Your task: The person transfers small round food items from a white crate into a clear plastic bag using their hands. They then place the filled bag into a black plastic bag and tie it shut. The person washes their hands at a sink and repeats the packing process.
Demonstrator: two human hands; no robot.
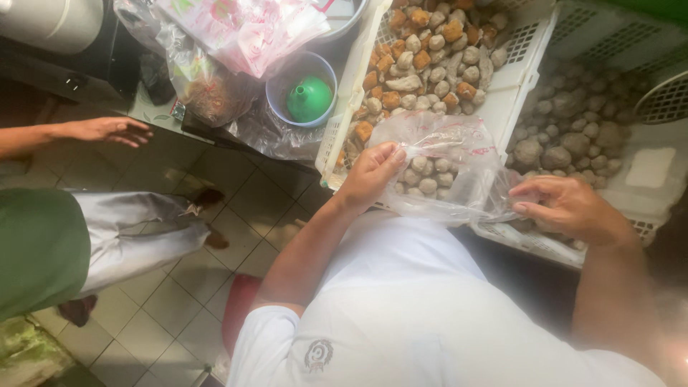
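My left hand [370, 174] pinches the left rim of a clear plastic bag [459, 154] that holds several grey meatballs [426, 177]. My right hand [568, 208] grips the bag's right edge, stretching it open above the front wall of a white slotted crate [510, 79]. The crate's left part is piled with grey balls and orange-brown fried pieces [423, 50]. Its right part holds larger grey meatballs [570, 129], in shadow.
A blue tub with a green funnel [309, 97] stands left of the crate, among crumpled plastic bags [236, 36]. Another person in a green top stands at left with a hand [107, 130] reaching out over the tiled floor [165, 301].
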